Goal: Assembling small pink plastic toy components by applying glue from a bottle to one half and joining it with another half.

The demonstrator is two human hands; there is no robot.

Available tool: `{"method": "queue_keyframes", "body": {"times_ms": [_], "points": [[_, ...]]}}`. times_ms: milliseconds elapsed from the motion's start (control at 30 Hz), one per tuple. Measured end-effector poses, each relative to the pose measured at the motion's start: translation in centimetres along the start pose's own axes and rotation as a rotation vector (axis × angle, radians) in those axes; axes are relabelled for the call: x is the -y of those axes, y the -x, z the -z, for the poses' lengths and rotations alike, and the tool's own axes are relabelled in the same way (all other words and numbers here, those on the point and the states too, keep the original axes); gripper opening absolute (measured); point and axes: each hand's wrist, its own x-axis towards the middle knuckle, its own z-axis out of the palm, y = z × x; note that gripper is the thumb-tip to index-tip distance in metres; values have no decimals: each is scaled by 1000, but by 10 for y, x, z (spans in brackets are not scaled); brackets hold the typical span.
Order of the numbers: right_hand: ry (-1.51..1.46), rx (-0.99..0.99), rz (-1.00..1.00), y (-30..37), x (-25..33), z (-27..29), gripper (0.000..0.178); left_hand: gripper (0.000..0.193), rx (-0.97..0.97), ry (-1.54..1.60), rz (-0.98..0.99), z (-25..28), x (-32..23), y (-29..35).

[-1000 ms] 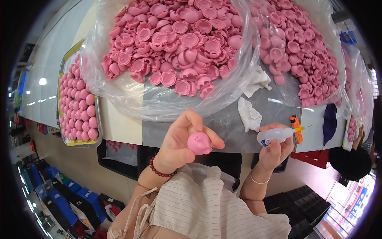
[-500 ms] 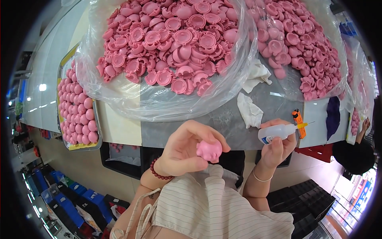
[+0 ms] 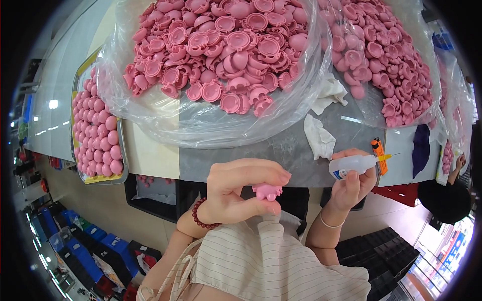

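By the tabletop's (image 3: 278, 160) near edge: left hand (image 3: 233, 193) pinches pink piece (image 3: 267, 192); right hand (image 3: 354, 188) grips squeeze bottle (image 3: 346, 167). Advisable: even pinch, fingertips clear of needle (image 3: 396, 154). Far: pink shells (image 3: 238, 42) in clear plastic (image 3: 201, 131).

The piece (image 3: 267, 191) is pink, like the shells (image 3: 238, 41) at twelve o'clock. At three, the bottle (image 3: 352, 164) is cloudy white, its tip (image 3: 384, 157) yellow. At six, thin dark stripes line the cream top (image 3: 233, 258).
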Motion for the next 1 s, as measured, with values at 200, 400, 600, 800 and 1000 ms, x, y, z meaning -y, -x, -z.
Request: {"method": "queue_keyframes", "body": {"times_ms": [200, 400, 600, 800, 1000], "points": [[-30, -3, 7, 0, -1, -6, 35, 32, -31, -92, 14, 4, -9, 1], [-13, -24, 68, 4, -5, 5, 32, 27, -201, -390, -129, 69, -26, 9], [-21, 60, 89, 1, -7, 5, 31, 29, -524, -1528, 90, 187, -54, 25], [2, 54, 83, 0, -6, 4, 32, 48, -386, -1650, 324, 191, -53, 26], [20, 60, 79, -1, -6, 4, 34, 49, -404, -1930, 503, 195, -43, 17]]}}
